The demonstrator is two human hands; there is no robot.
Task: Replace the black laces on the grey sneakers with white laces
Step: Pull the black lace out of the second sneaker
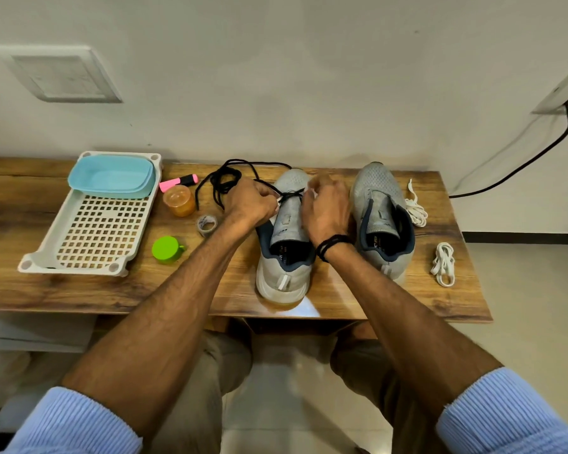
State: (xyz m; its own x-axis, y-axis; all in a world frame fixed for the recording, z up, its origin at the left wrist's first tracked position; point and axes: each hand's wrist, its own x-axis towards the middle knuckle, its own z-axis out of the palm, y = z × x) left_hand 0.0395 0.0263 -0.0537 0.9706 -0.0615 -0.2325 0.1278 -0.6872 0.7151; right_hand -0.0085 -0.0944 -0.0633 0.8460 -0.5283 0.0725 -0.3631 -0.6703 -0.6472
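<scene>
The grey sneaker (284,237) I am working on stands mid-bench, heel toward the near edge; the black lace (225,180) crosses its eyelets near the toe and trails in loops toward the far edge; my left hand (250,204) pinches it with curled fingers (274,202); my right hand (327,211) curls at the other side, too blurred to tell what it grips; the second sneaker (379,217) stands just right of it; two white laces (415,209) (444,263) lie by the right edge; tape roll (206,224), green cup (167,250), orange jar (179,200), highlighter (177,181) and tray (89,231) sit left.
</scene>
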